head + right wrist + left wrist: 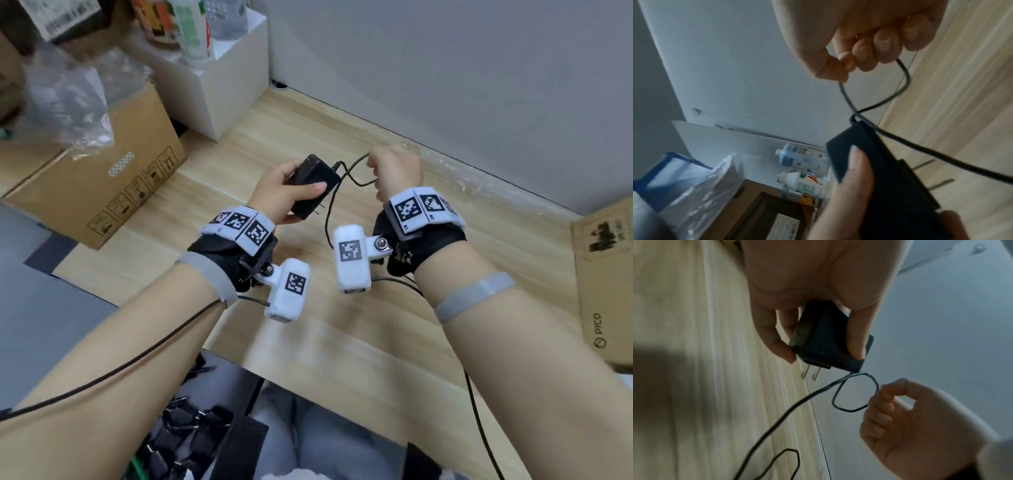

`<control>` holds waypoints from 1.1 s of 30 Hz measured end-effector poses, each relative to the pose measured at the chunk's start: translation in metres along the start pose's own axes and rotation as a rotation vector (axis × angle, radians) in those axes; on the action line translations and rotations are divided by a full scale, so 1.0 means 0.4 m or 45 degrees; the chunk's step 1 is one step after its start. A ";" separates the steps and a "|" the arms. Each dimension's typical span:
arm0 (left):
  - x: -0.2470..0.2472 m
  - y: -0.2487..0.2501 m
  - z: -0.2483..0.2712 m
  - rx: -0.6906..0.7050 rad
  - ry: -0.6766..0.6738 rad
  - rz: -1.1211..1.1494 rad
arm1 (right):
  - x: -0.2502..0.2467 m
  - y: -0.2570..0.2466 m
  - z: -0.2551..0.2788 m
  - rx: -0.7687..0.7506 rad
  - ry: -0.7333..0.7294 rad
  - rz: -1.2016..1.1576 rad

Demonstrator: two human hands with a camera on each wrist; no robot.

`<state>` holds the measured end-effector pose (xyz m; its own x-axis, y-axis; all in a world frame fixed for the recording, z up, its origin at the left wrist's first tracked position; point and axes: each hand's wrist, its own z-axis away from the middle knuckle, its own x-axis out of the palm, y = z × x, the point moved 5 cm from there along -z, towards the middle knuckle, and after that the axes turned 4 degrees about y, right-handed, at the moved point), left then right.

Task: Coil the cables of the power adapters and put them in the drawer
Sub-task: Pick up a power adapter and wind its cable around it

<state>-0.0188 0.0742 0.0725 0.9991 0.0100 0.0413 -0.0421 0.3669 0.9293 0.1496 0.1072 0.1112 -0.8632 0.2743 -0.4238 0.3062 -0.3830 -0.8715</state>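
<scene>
My left hand (284, 192) grips a black power adapter (312, 186) above the wooden desk (479, 246), thumb across its top and prongs pointing down toward me. In the left wrist view the adapter (828, 340) shows its two metal prongs (810, 373). Its thin black cable (349, 171) leaves the far end and forms a small loop. My right hand (394, 171) pinches that cable (875, 97) in curled fingers, just right of the adapter (879, 170). The rest of the cable (777, 421) trails down toward me. The open drawer (191, 431) below the desk edge holds several black adapters.
A cardboard box (113, 185) with plastic bags stands at the left. A white box (222, 78) with bottles sits at the back left against the grey wall. Another cardboard box (606, 284) lies at the right edge of the desk.
</scene>
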 end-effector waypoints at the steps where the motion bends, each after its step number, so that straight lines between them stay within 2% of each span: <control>1: 0.006 0.007 0.033 0.033 -0.033 -0.023 | -0.030 -0.015 0.030 -0.090 0.049 -0.044; 3: 0.022 0.011 0.033 0.040 -0.095 -0.107 | -0.054 -0.047 0.027 -0.250 0.142 -0.088; 5: 0.044 0.015 0.052 0.065 -0.177 -0.188 | -0.060 -0.053 0.034 -0.340 0.086 0.010; 7: 0.066 0.036 0.071 0.110 -0.222 -0.201 | -0.062 -0.051 0.041 -0.356 -0.088 0.144; 10: 0.088 0.067 0.082 0.153 -0.240 -0.149 | -0.049 -0.018 0.055 -0.255 -0.434 0.280; 12: 0.097 0.072 0.083 0.158 -0.205 -0.082 | -0.054 0.006 0.068 -0.203 -0.543 0.308; 15: 0.112 0.062 0.082 0.104 -0.180 0.138 | -0.071 0.041 0.063 -0.226 -0.557 0.093; 18: 0.124 0.049 0.082 -0.069 -0.193 0.503 | -0.085 0.077 0.062 -0.221 -0.558 -0.169; 20: 0.133 0.042 0.082 -0.173 -0.192 0.635 | -0.093 0.091 0.065 -0.119 -0.557 -0.403; 22: 0.143 0.039 0.084 -0.210 -0.194 0.663 | -0.101 0.102 0.069 0.071 -0.566 -0.710; 24: 0.150 0.035 0.085 -0.218 -0.207 0.665 | -0.112 0.107 0.075 0.199 -0.584 -0.873; 26: 0.153 0.034 0.084 -0.212 -0.218 0.655 | -0.120 0.116 0.074 0.172 -0.572 -0.704; 29: 0.166 0.038 0.085 -0.181 -0.250 0.562 | -0.109 0.124 0.087 -0.043 -0.537 -0.024; 30: 0.172 0.040 0.083 -0.153 -0.258 0.495 | -0.101 0.122 0.095 -0.097 -0.543 0.121; 33: 0.175 0.046 0.077 -0.049 -0.200 0.259 | -0.084 0.113 0.113 -0.130 -0.588 0.221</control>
<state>0.0502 0.0531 0.1039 0.9567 -0.0565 0.2855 -0.2390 0.4072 0.8815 0.1742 0.0408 0.0973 -0.8764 -0.2135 -0.4316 0.4789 -0.2940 -0.8272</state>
